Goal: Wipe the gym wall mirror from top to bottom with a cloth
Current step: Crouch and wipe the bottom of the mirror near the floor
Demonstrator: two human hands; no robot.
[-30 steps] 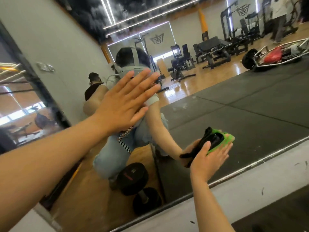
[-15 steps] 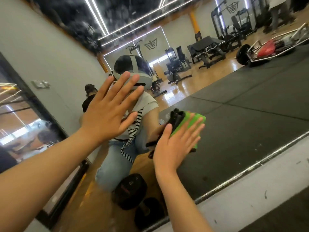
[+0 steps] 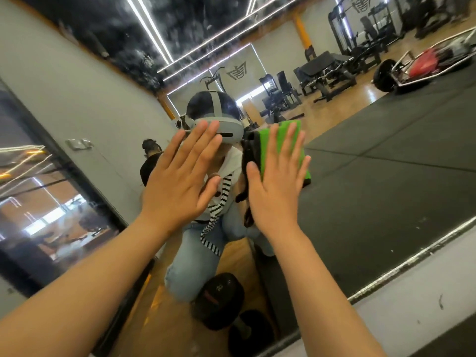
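My cloth [image 3: 282, 128] bright green, black-edged. Reflected: my headset [image 3: 221, 122] grey, scarf [image 3: 219, 202] black-and-white striped, jeans [image 3: 195, 253] pale blue. Gym mats [image 3: 386, 176] black, wood floor [image 3: 334, 109] honey-brown, dumbbell [image 3: 221, 300] black, sled load [image 3: 422, 64] red, wall [image 3: 77, 86] grey.

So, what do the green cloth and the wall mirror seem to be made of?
The cloth under the right hand looks like microfibre: bright green, matt, seemingly short fuzzy pile, with a dark edge or backing. The mirror is probably glass, glossy, since it gives sharp reflections; pale specks show near its top. Its bottom edge strip seems metal, silvery and scuffed.
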